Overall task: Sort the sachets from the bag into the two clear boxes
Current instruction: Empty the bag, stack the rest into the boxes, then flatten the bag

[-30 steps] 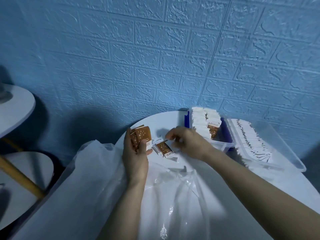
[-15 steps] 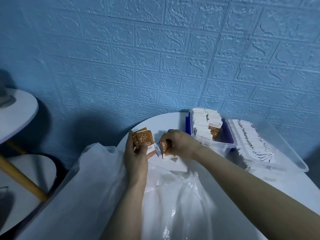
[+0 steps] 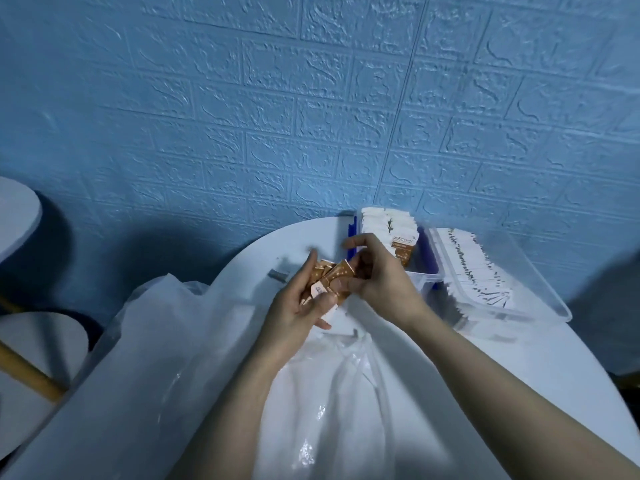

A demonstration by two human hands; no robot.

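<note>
Left hand (image 3: 298,308) is gripping a bunch of brown sachets (image 3: 333,276); count is hard to make out, fingers are covering most. Right hand (image 3: 380,274) is pinching one sachet against that bunch, its far end hidden. Bag (image 3: 194,358) is running off the frame bottom. Near box (image 3: 423,280) and far box (image 3: 540,289) are sitting side by side, both holding sachets. Versus earlier: right hand is now off the table (image 3: 519,362), hands are meeting.

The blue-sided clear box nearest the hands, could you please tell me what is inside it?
The blue-sided clear box holds upright white sachets and one brown-and-white sachet. The right hand covers its near corner.
</note>
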